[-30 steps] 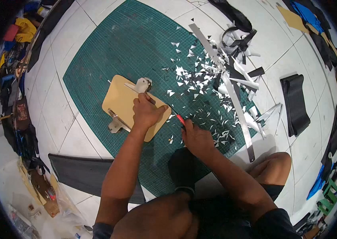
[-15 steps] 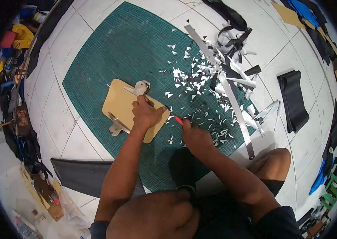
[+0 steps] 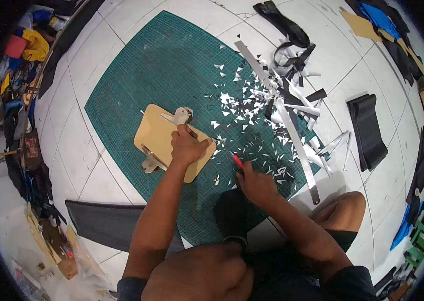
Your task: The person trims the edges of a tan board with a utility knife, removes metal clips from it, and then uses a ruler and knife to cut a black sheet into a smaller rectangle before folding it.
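My left hand (image 3: 188, 146) presses on a tan board (image 3: 154, 130) with rounded corners, its fingers curled by the metal clip (image 3: 183, 115) on the board's upper edge and its thumb out towards the right edge. A second metal clip (image 3: 153, 161) grips the lower left side. My right hand (image 3: 258, 188) is closed around a red-handled cutter (image 3: 237, 161), just right of the board and apart from it. The cutter's tip points up and left over the green cutting mat (image 3: 142, 65); the blade is too small to make out well. Small white and dark scraps (image 3: 239, 105) lie beside the board.
A long metal ruler (image 3: 292, 123) lies across the scraps and strips at right. Folded black material (image 3: 367, 131) lies on the tiled floor, with a dark sheet (image 3: 106, 223) at lower left. My foot (image 3: 230, 213) rests on the mat's near edge. Piled items line both sides.
My right hand has drawn the cutter away from the board's right edge, down and to the right. My left hand stays on the board. The whole view has shifted slightly.
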`<action>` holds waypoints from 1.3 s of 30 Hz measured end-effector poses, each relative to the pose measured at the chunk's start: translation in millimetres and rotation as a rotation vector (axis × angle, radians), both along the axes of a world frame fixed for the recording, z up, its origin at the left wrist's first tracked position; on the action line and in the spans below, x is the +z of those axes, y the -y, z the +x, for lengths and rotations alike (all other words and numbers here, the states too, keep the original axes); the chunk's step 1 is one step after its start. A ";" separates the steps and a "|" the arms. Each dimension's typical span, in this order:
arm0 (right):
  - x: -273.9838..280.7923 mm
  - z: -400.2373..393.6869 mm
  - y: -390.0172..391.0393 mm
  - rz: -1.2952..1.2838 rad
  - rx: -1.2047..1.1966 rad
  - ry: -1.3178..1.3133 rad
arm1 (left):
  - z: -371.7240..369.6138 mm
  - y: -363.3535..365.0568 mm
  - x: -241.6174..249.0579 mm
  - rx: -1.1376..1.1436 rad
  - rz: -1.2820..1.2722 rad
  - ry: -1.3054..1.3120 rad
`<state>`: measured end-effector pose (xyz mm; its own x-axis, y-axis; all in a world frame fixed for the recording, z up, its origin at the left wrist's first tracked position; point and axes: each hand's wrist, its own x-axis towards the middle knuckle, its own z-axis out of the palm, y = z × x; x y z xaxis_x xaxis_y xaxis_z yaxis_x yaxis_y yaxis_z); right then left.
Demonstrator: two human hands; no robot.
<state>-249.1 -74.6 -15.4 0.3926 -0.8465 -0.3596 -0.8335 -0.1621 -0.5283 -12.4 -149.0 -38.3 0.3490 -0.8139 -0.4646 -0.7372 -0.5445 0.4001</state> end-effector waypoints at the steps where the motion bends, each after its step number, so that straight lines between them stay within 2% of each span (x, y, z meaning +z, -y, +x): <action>1: -0.8 5.7 -0.3 -0.015 -0.007 0.016 | 0.6 -0.6 -0.7 -0.002 -0.011 -0.002; 6: -19.1 27.1 11.1 -0.145 0.007 0.037 | 1.5 1.6 -4.0 -0.011 0.006 0.017; 21: -14.4 13.7 18.6 -0.007 0.137 -0.129 | -5.6 5.9 6.2 0.052 0.062 0.022; 28: -10.0 -1.7 1.5 0.010 0.091 -0.119 | -1.2 0.8 5.7 0.023 0.014 -0.005; 31: 4.6 -15.3 -2.0 0.048 0.016 -0.074 | 2.5 -3.0 4.1 -0.008 -0.043 -0.050; 34: 14.6 -19.1 -6.4 0.096 -0.076 0.008 | 25.8 4.4 -1.7 0.022 0.023 -0.267; 36: 18.6 -11.5 2.2 0.113 -0.191 0.073 | 30.9 4.4 9.7 -0.114 -0.258 0.087; 37: 14.3 -9.2 2.2 0.095 -0.173 0.077 | 33.5 4.5 15.1 -0.175 -0.402 0.264; 39: 1.6 -0.5 7.4 0.048 -0.122 0.096 | 49.1 15.2 20.1 -0.408 -0.542 0.349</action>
<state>-249.6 -82.0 -13.8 0.3226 -0.8726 -0.3668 -0.7907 -0.0355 -0.6111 36.7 -164.2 -18.2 0.0246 -0.9927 0.1184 -0.9706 0.0047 0.2407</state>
